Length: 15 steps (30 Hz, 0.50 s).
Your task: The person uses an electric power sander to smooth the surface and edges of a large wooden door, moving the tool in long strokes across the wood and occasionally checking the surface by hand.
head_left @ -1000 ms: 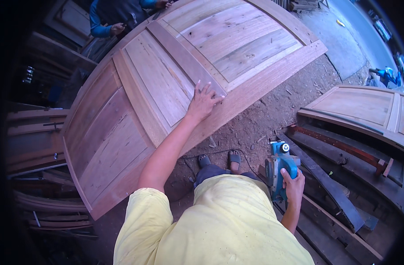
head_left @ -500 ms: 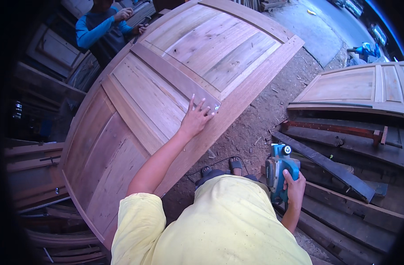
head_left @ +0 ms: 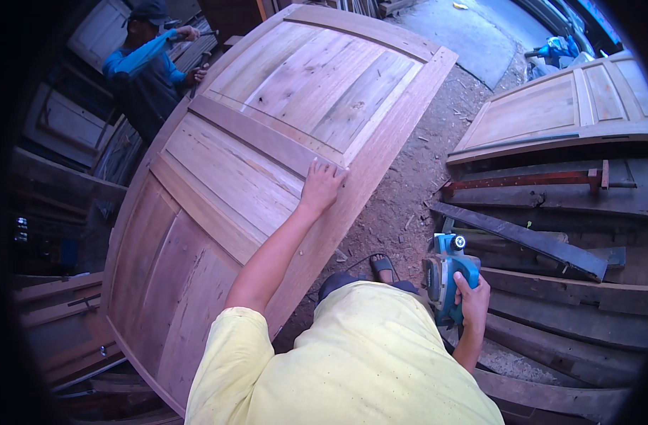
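Observation:
A large panelled wooden door (head_left: 232, 177) lies flat in front of me, running from lower left to upper right. My left hand (head_left: 321, 185) rests flat on it near its right edge, fingers spread. At my right side, my right hand (head_left: 472, 301) grips the handle of a blue electric hand planer (head_left: 448, 276), held low and away from the door.
Another person in a blue long-sleeved top (head_left: 143, 67) stands at the door's far left edge. A second wooden door (head_left: 557, 113) lies at the upper right. Dark planks and beams (head_left: 550, 248) are stacked on the right. Sawdust-strewn dirt ground (head_left: 409, 191) runs between them.
The view has shifted so the door now sits lower and more to the left. My left hand stays on the door. The other person has come further into view.

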Tool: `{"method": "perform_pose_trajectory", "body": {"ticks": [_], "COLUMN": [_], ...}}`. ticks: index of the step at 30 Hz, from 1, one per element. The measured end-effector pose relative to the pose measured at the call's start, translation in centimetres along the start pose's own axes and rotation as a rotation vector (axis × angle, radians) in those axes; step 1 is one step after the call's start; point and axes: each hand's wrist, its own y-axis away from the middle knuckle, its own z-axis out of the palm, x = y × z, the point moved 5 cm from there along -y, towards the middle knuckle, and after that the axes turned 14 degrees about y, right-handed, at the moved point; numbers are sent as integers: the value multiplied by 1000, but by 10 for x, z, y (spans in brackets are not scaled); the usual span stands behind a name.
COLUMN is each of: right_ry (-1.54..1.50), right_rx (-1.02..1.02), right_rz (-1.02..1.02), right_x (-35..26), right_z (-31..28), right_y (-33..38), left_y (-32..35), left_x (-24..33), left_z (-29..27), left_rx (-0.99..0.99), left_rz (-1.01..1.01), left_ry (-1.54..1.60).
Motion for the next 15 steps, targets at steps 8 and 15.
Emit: {"method": "perform_pose_trajectory", "body": {"ticks": [8, 15], "right_ry": [18, -6], "right_rx": [10, 77], "right_rz": [17, 16], "right_x": [2, 15], "right_z": [4, -1], "right_y": [14, 20], "left_y": [2, -8], "left_x": [33, 22], "left_z": [7, -18], "left_rx": [-3, -315], "left_rz": [155, 36], "left_ry": [-531, -310]}}
